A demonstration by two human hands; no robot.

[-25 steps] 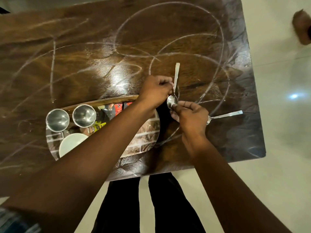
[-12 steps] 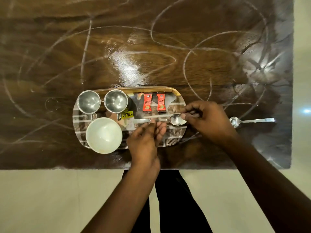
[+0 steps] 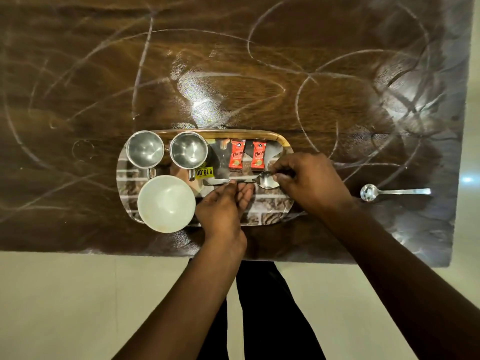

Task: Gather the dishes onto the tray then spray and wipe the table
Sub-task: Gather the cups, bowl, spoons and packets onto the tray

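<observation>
Item: my right hand (image 3: 309, 183), fingers curled, pinches the steel spoon (image 3: 249, 180) at its bowl over the oval patterned tray (image 3: 275, 214); my left hand (image 3: 223, 206), fingers loose and open, touches the handle.

Streaked wooden table (image 3: 78, 74) bearing tray (image 3: 275, 216), spoon (image 3: 394, 191)
</observation>
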